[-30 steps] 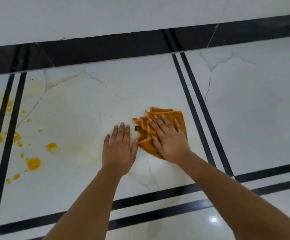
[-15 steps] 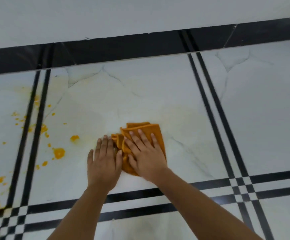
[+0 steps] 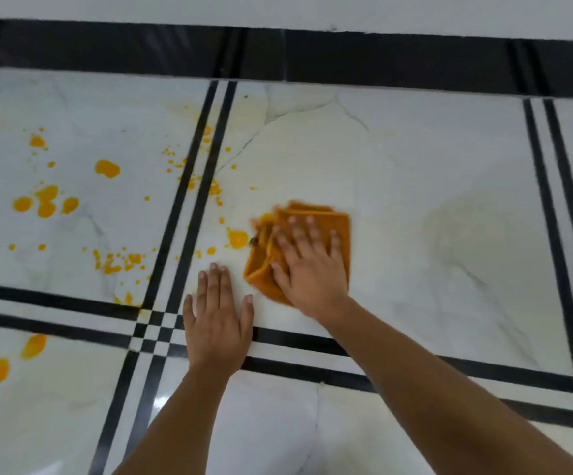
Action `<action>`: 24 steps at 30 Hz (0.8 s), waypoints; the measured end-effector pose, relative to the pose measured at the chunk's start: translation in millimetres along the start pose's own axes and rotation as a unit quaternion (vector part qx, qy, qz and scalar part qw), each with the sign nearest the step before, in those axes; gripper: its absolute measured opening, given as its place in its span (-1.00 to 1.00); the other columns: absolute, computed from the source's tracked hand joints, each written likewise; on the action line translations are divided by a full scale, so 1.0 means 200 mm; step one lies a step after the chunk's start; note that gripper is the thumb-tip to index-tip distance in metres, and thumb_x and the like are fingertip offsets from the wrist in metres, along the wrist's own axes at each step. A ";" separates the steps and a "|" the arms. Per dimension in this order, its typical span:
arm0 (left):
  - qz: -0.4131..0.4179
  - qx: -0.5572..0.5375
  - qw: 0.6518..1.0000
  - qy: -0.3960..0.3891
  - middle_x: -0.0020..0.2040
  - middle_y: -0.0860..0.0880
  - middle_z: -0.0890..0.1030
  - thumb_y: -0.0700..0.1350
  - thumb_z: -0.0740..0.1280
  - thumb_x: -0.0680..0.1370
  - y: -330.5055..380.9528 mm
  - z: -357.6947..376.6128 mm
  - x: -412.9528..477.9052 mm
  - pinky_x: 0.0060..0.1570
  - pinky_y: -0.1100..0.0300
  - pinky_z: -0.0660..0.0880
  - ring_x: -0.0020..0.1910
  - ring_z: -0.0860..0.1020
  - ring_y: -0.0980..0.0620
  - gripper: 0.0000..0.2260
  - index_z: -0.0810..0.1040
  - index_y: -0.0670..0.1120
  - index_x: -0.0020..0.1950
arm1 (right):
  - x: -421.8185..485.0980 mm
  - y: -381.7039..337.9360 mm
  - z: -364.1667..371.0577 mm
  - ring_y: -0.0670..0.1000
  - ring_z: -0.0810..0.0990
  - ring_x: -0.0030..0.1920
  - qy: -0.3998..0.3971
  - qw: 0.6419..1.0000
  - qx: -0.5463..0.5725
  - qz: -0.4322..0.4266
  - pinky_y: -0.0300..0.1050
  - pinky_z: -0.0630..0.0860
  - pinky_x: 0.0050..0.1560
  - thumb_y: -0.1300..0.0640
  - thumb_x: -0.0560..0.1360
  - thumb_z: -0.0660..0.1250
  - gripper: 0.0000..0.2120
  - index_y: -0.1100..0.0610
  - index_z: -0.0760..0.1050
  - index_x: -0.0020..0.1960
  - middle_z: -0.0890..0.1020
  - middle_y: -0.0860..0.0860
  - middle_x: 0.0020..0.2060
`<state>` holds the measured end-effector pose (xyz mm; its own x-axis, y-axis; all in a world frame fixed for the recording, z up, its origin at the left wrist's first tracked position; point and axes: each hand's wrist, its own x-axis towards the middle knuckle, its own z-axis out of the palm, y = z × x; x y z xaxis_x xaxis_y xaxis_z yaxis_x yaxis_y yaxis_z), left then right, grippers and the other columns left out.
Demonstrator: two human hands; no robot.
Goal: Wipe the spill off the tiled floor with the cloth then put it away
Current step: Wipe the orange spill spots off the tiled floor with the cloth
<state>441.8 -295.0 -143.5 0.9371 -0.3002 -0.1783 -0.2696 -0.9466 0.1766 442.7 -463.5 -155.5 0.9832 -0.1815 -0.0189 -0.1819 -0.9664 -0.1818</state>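
Orange cloth (image 3: 341,231) folded, flat on tiled floor (image 3: 415,186); orange spill (image 3: 238,238) touching left edge.

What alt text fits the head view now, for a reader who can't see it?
The right hand presses a folded orange cloth flat on the white tiled floor, beside a blob of the orange spill. The left hand rests flat on the floor nearby; more orange drops dot the tiles to the left.

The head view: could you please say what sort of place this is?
Likely an indoor room, perhaps a home: glossy white marble-look floor tiles, black border strips, a black skirting band below a white wall.
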 end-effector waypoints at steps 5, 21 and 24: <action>-0.014 0.011 1.000 -0.007 0.43 -0.17 0.33 0.19 -0.21 0.59 -0.18 -0.06 0.06 0.29 -0.17 0.27 0.41 0.29 -0.13 -0.35 0.29 -0.22 0.43 | 0.04 -0.02 0.02 0.11 0.28 0.43 0.002 0.984 -0.032 -0.177 0.25 0.15 0.35 -0.17 0.52 -0.01 -0.48 -0.06 0.28 0.43 0.34 0.01 0.43; 0.083 0.000 0.996 0.017 0.44 -0.17 0.29 0.19 -0.19 0.60 -0.63 -0.16 0.31 0.36 -0.06 0.06 0.43 0.25 -0.12 -0.37 0.24 -0.22 0.45 | 0.22 -0.35 0.02 0.11 0.04 0.50 -0.102 0.980 -0.062 -0.157 0.28 0.05 0.41 -0.20 0.58 -0.23 -0.47 -0.08 0.01 0.51 0.13 0.00 0.50; 0.103 -0.011 0.995 0.015 0.45 -0.17 0.29 0.18 -0.20 0.60 -0.66 -0.17 0.32 0.36 -0.06 0.05 0.43 0.24 -0.12 -0.38 0.22 -0.21 0.45 | 0.30 -0.33 -0.01 0.10 -0.07 0.51 -0.080 0.995 -0.055 0.012 0.26 -0.03 0.43 -0.26 0.53 -0.39 -0.40 -0.10 -0.10 0.51 0.01 -0.01 0.52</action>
<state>544.8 -184.7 -146.1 0.8688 -0.4832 -0.1079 -0.4514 -0.8626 0.2283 514.4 -410.6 -141.9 0.9667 -0.1815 -0.1804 -0.1968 -0.9779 -0.0707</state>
